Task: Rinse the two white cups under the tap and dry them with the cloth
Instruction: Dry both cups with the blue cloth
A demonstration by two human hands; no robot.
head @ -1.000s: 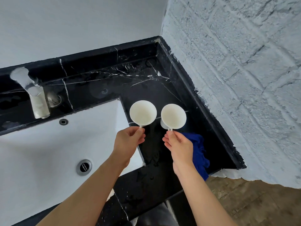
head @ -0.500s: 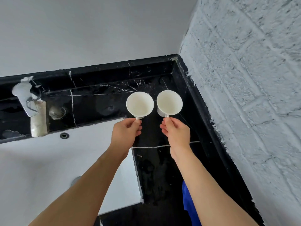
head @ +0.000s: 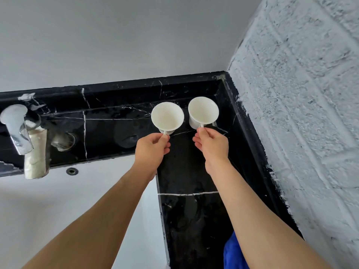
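**2 cups set down by the corner**

While each hand pinches a handle, left hand (head: 152,147) on the left cup (head: 167,119), right hand (head: 211,145) on the right cup (head: 203,112), lower both level onto the counter (head: 186,171) before letting go. Since 1 second ago they sit nearer the back corner, and the blue cloth (head: 232,253) shows only at the bottom edge

Back wall (head: 116,39): smooth, plain pale grey, beyond both hands.
Side wall (head: 303,113): rough white-painted brick, right of the hands.
Counter (head: 186,171): glossy black marble with thin white veins, under the hands.
Upstand (head: 120,92): same black marble, edging both walls.
Light: soft, even daylight.
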